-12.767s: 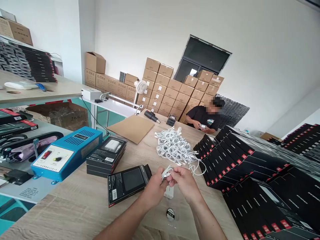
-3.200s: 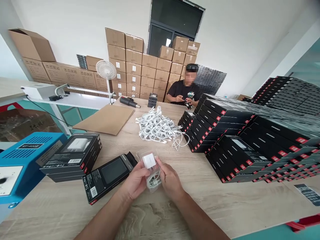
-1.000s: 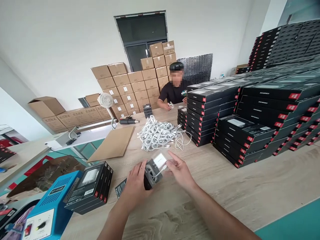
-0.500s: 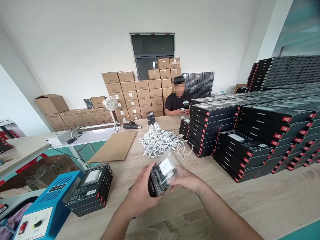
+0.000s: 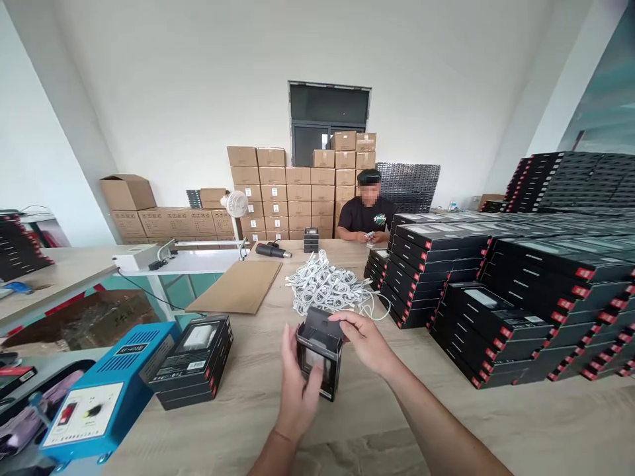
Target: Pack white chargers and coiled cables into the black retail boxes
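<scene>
A small black cardboard box (image 5: 331, 380) with a clear front window stands roughly upright on the table, its top flap (image 5: 320, 321) raised. Something pale shows dimly through the window. My left hand (image 5: 299, 390) grips the box from the left, thumb across its front. At the upper right corner, my right hand (image 5: 366, 342) has its fingers closed at the edge of the flap. Just behind the box lies a heap of coiled white cables (image 5: 325, 283).
Stacks of black boxes (image 5: 436, 264) fill the right side. To the left are more black boxes (image 5: 191, 363), a blue machine (image 5: 112, 390) and a cardboard sheet (image 5: 235, 285). A heat gun (image 5: 272, 250) lies farther back. Another person (image 5: 367, 215) sits across the table.
The clear plastic tray with a white item, earlier in my right hand, is no longer seen separately. The box is now more upright, and my right hand has moved to its flap.
</scene>
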The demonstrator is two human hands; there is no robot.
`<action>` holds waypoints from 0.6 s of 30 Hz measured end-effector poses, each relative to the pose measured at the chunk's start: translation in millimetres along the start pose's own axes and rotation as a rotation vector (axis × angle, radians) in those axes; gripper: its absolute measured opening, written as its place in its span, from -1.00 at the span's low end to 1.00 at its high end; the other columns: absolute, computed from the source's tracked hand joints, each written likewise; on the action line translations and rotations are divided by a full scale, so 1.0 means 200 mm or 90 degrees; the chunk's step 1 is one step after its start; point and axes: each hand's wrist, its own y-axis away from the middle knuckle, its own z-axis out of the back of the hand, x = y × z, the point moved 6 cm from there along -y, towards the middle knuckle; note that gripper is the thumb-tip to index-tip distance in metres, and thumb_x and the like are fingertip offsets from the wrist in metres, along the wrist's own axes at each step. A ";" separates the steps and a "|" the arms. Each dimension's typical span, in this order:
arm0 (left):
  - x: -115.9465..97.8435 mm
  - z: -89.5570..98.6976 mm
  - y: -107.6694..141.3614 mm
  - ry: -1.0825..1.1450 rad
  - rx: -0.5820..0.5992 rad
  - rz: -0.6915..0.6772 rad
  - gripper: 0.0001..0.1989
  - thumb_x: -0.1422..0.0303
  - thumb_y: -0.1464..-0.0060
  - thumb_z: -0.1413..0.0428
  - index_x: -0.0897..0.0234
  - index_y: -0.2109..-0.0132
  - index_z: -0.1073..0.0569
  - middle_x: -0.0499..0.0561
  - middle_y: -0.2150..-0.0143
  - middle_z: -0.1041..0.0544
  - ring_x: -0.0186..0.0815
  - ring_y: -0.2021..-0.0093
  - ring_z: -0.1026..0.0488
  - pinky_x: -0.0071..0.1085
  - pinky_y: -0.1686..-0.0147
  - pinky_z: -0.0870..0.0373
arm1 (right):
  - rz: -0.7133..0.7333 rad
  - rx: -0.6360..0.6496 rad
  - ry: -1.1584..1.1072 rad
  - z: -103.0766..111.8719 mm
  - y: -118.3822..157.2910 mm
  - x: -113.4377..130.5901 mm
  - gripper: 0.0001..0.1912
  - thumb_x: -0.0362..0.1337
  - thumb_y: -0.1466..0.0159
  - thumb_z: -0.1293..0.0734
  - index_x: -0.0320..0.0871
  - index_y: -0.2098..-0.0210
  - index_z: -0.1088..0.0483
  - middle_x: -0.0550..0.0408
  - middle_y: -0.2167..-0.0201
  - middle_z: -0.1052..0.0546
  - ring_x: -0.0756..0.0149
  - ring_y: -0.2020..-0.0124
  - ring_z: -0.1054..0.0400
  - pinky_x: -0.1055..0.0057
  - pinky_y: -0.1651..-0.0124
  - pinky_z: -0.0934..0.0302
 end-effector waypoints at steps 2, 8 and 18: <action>-0.02 0.06 -0.03 0.000 0.004 -0.003 -0.32 0.20 -0.34 0.06 0.13 -0.45 0.21 0.27 -0.45 -0.10 -0.10 -0.45 -0.12 0.03 -0.41 -0.11 | -0.004 -0.003 -0.028 -0.01 0.02 0.01 -0.70 -0.10 -0.34 -0.25 -0.02 0.06 -0.53 0.08 0.16 -0.56 0.20 0.24 -0.42 0.29 0.20 -0.33; -0.05 0.13 -0.09 -0.077 0.097 -0.033 -0.60 0.25 -0.33 0.02 0.17 -0.26 -0.20 0.21 -0.30 -0.29 -0.14 -0.28 -0.33 -0.09 -0.24 -0.37 | 0.073 -0.124 -0.077 -0.02 0.14 0.01 -0.82 -0.11 -0.33 -0.37 -0.03 0.19 -0.35 0.01 -0.09 -0.51 0.13 -0.08 -0.41 0.28 -0.05 -0.31; -0.13 0.14 -0.13 -0.135 0.180 -0.103 -0.76 0.25 -0.34 0.03 0.18 0.07 -0.51 0.17 -0.19 -0.46 -0.13 -0.23 -0.40 -0.09 -0.24 -0.35 | 0.188 -0.109 0.142 0.03 0.28 0.06 -0.82 -0.19 -0.39 -0.31 -0.02 0.23 -0.57 -0.06 -0.12 -0.53 0.02 -0.18 -0.37 0.07 -0.23 -0.24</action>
